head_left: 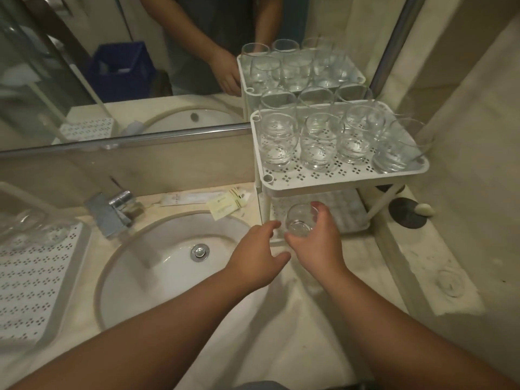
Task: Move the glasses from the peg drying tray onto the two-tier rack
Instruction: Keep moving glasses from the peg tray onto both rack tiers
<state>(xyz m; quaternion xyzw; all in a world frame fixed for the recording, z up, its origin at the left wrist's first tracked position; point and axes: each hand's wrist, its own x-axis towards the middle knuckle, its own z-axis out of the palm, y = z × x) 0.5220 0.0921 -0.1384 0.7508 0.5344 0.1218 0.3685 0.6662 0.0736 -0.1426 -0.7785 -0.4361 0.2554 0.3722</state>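
One glass (301, 220) sits in the right hand (318, 240), fingers curled round its sides, tipped at the front edge of the rack (337, 180), level with the bottom shelf. Just beside it the left hand (257, 254) hovers with loose fingers, holding nothing. Several glasses (320, 142) stand on the top shelf. Left of the sink (168, 249) lies the drying tray (33, 277).

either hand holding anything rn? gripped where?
Right hand grips a glass around its lower body near the base, at the rack's lower tier. Left hand holds nothing.
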